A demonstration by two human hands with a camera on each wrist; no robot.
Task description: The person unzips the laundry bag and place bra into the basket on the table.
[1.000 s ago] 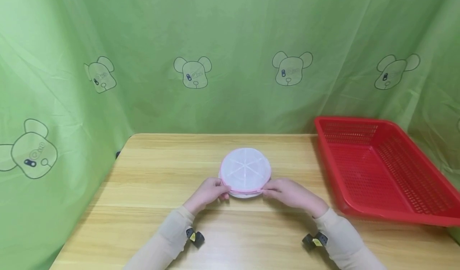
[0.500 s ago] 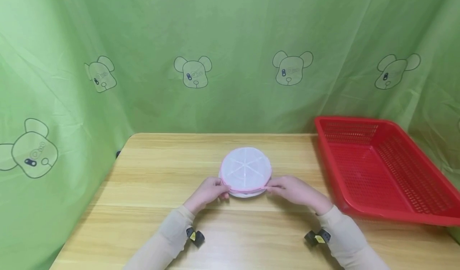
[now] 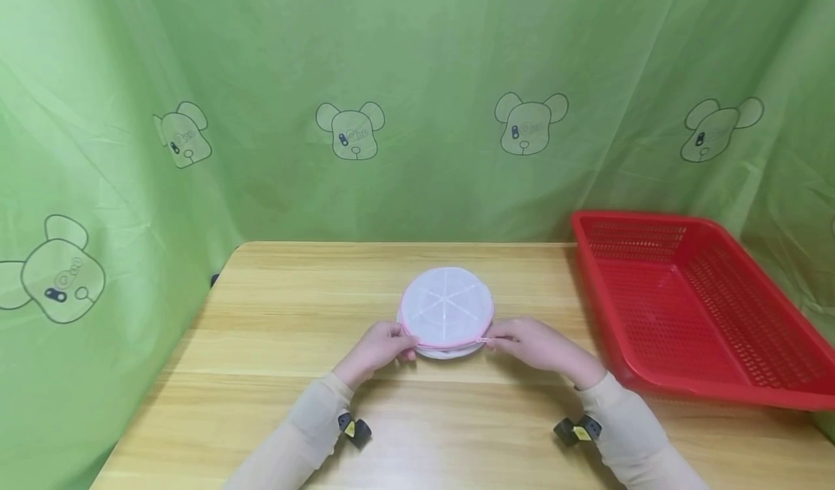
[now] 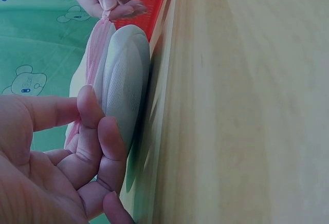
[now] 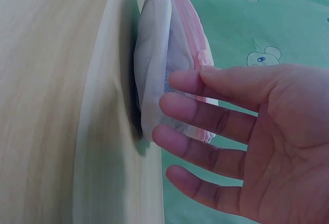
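A round white mesh laundry bag [image 3: 446,306] with a pink zip [image 5: 190,23] around its edge lies on the wooden table, its top marked by spoke-like seams. At its front left edge, my left hand [image 3: 380,346] pinches the pink zip band between thumb and forefinger, other fingers curled against the side. My right hand [image 3: 531,343] is at the front right edge, with thumb and forefinger pinching the zip pull [image 5: 204,59]; its remaining fingers stretch loosely beside the bag. White padded fabric [image 4: 123,75] bulges below the zip in the left wrist view.
A red plastic basket [image 3: 621,345] with perforated sides stands on the right of the table [image 3: 293,294]. Green curtain fabric [image 3: 430,171] printed with bear heads hangs behind and at both sides. Each sleeve carries a small black wrist camera [image 3: 355,430].
My right hand has shifted slightly to the right and away along the bag's edge, with the zip pull in its fingers. My left hand stays at the front left edge.
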